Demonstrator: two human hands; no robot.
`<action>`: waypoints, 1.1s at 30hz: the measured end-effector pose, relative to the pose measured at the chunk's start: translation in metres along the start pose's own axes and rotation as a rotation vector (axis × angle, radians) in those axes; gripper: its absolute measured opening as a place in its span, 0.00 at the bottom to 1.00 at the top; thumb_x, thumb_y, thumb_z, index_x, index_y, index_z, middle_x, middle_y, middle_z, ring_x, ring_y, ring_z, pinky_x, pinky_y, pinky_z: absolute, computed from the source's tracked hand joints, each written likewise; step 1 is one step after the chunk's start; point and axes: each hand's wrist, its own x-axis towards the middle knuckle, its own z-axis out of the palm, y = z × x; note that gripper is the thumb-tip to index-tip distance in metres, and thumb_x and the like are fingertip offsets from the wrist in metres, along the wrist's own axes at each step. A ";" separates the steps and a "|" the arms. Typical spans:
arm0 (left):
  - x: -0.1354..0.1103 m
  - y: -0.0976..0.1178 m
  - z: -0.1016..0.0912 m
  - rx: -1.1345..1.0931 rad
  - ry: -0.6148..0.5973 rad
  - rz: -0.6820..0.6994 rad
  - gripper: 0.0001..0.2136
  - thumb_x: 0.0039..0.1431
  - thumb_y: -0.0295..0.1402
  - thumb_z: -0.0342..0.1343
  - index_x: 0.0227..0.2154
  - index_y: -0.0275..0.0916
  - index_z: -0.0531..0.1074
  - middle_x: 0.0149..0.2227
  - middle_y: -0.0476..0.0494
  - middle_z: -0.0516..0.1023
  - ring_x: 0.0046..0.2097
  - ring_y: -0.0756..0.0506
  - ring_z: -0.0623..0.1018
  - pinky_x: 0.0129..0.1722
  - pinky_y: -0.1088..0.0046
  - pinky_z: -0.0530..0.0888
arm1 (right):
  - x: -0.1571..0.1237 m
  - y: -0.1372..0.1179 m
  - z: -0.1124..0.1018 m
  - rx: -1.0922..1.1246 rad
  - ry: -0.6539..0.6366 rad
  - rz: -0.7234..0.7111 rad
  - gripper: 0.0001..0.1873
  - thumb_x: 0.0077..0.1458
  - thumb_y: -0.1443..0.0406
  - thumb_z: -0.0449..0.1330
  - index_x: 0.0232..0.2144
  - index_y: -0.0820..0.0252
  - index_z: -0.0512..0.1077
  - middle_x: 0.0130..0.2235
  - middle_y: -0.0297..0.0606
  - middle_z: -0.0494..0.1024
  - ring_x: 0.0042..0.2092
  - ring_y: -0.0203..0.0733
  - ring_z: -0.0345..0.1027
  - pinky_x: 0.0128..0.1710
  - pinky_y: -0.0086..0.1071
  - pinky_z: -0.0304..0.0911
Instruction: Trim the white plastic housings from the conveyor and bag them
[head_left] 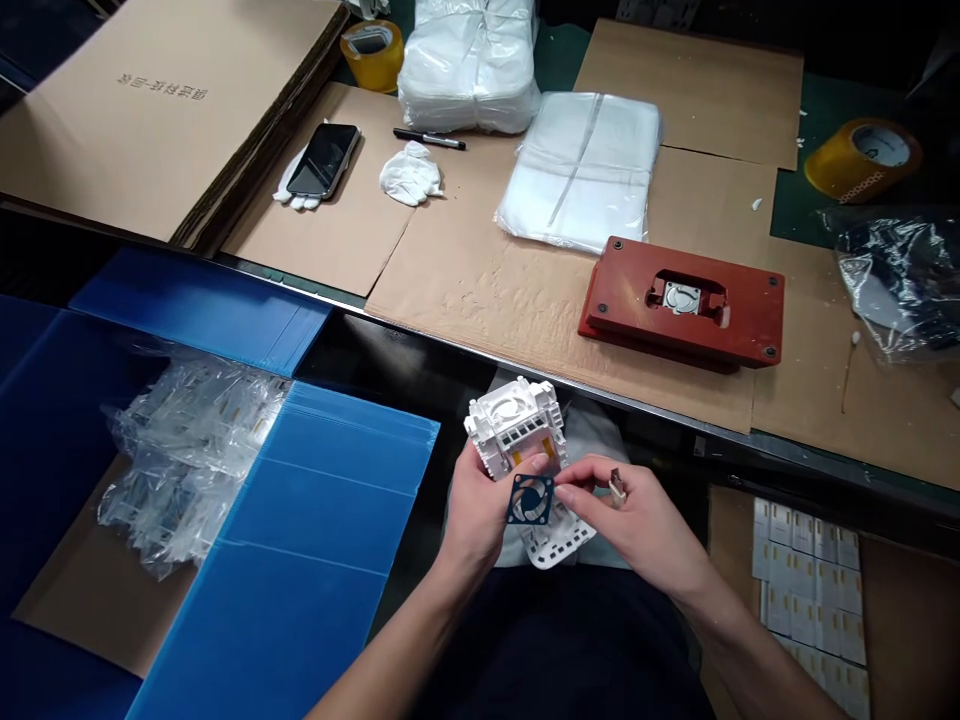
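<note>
My left hand (480, 505) is wrapped round a white plastic housing (511, 410), its thumb over the front. The housing has a round fan-like grille on top, a row of slots and a yellow patch inside. Between the thumb and fingers of my right hand (626, 505) is the edge of a thin dark-blue square piece (531, 500) with a round fan-shaped cutout. That piece lies in front of the housing, close to my left thumb. A small metallic end (616, 488) sticks out of my right hand; the rest of it is hidden.
On the bench edge sits a red fixture block (690, 340) with a silver part in its recess. Behind lie plastic bags (581, 170), a phone (324, 162), a marker (429, 139) and tape rolls (862, 160). A blue box (322, 500) with wrapped parts stands left; white parts (814, 575) lie right.
</note>
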 end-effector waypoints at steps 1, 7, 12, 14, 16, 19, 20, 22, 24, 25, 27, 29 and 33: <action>0.000 -0.001 0.000 0.007 -0.001 0.007 0.23 0.51 0.34 0.70 0.50 0.39 0.73 0.47 0.39 0.82 0.48 0.38 0.81 0.48 0.65 0.77 | 0.001 0.000 0.001 0.019 -0.015 0.002 0.11 0.58 0.57 0.64 0.35 0.58 0.79 0.36 0.36 0.78 0.37 0.40 0.70 0.34 0.30 0.65; -0.003 -0.004 -0.002 0.103 0.009 0.101 0.26 0.51 0.35 0.70 0.53 0.39 0.72 0.49 0.39 0.82 0.50 0.36 0.81 0.50 0.64 0.76 | -0.006 0.000 -0.005 0.033 -0.046 -0.033 0.11 0.58 0.59 0.64 0.27 0.58 0.76 0.31 0.34 0.73 0.31 0.36 0.63 0.27 0.29 0.57; -0.010 -0.003 -0.003 0.347 0.166 0.342 0.21 0.51 0.32 0.69 0.49 0.41 0.76 0.47 0.40 0.81 0.48 0.38 0.79 0.50 0.66 0.74 | -0.027 -0.003 -0.008 0.271 0.050 -0.091 0.12 0.57 0.59 0.66 0.24 0.59 0.75 0.26 0.32 0.68 0.27 0.33 0.57 0.26 0.29 0.53; -0.011 -0.004 -0.006 0.417 0.155 0.453 0.17 0.50 0.29 0.69 0.45 0.43 0.78 0.49 0.41 0.80 0.50 0.38 0.78 0.51 0.67 0.73 | -0.030 -0.006 -0.002 0.419 0.125 -0.074 0.13 0.56 0.58 0.67 0.24 0.59 0.75 0.24 0.32 0.66 0.26 0.32 0.55 0.24 0.28 0.51; -0.012 -0.007 -0.010 0.484 0.124 0.537 0.13 0.49 0.28 0.69 0.38 0.45 0.79 0.51 0.42 0.80 0.52 0.38 0.77 0.52 0.66 0.71 | -0.028 -0.010 0.008 0.521 0.186 -0.036 0.14 0.54 0.58 0.69 0.23 0.59 0.75 0.23 0.31 0.65 0.25 0.32 0.54 0.23 0.28 0.49; -0.012 -0.012 -0.014 0.535 0.109 0.600 0.13 0.45 0.25 0.71 0.35 0.45 0.79 0.52 0.43 0.80 0.54 0.37 0.76 0.54 0.65 0.70 | -0.022 -0.012 0.019 0.597 0.224 0.002 0.15 0.52 0.57 0.70 0.22 0.60 0.74 0.22 0.31 0.64 0.24 0.30 0.52 0.22 0.27 0.47; -0.012 -0.013 -0.015 0.538 0.105 0.617 0.15 0.44 0.24 0.71 0.35 0.45 0.79 0.52 0.43 0.80 0.53 0.37 0.76 0.54 0.65 0.70 | -0.020 -0.012 0.022 0.614 0.225 0.007 0.15 0.52 0.57 0.70 0.22 0.60 0.74 0.21 0.30 0.64 0.24 0.30 0.52 0.22 0.27 0.47; -0.012 -0.014 -0.016 0.554 0.100 0.657 0.16 0.43 0.24 0.72 0.35 0.45 0.79 0.52 0.42 0.80 0.53 0.37 0.77 0.53 0.64 0.72 | -0.019 -0.011 0.024 0.630 0.230 0.001 0.15 0.52 0.57 0.71 0.23 0.60 0.74 0.21 0.30 0.63 0.23 0.29 0.51 0.22 0.27 0.46; -0.011 -0.015 -0.016 0.588 0.089 0.736 0.14 0.46 0.25 0.70 0.36 0.44 0.77 0.52 0.42 0.80 0.52 0.37 0.78 0.50 0.63 0.73 | -0.018 -0.011 0.024 0.618 0.240 -0.011 0.14 0.52 0.58 0.71 0.24 0.61 0.75 0.21 0.30 0.63 0.24 0.29 0.50 0.22 0.26 0.46; -0.010 -0.016 -0.017 0.608 0.083 0.784 0.13 0.48 0.26 0.69 0.37 0.43 0.77 0.52 0.41 0.80 0.51 0.38 0.78 0.49 0.63 0.73 | -0.019 -0.010 0.024 0.607 0.244 -0.014 0.14 0.52 0.57 0.71 0.24 0.61 0.75 0.21 0.30 0.64 0.24 0.29 0.50 0.22 0.26 0.46; -0.008 -0.018 -0.017 0.641 0.068 0.863 0.12 0.51 0.27 0.68 0.38 0.42 0.75 0.51 0.41 0.79 0.50 0.39 0.78 0.47 0.63 0.74 | -0.019 -0.010 0.023 0.590 0.249 -0.010 0.14 0.52 0.57 0.71 0.25 0.61 0.75 0.22 0.30 0.64 0.24 0.29 0.50 0.22 0.26 0.46; -0.006 -0.019 -0.018 0.660 0.053 0.903 0.12 0.52 0.27 0.67 0.39 0.42 0.74 0.52 0.41 0.78 0.51 0.40 0.77 0.47 0.63 0.74 | -0.018 -0.010 0.023 0.587 0.254 0.003 0.15 0.52 0.56 0.71 0.24 0.61 0.75 0.22 0.30 0.64 0.24 0.29 0.51 0.22 0.26 0.45; -0.004 -0.020 -0.018 0.673 0.040 0.923 0.13 0.53 0.26 0.67 0.40 0.40 0.72 0.53 0.41 0.77 0.52 0.41 0.76 0.48 0.64 0.73 | -0.016 -0.010 0.024 0.595 0.255 0.023 0.16 0.51 0.56 0.71 0.23 0.61 0.74 0.21 0.30 0.64 0.24 0.29 0.51 0.21 0.26 0.45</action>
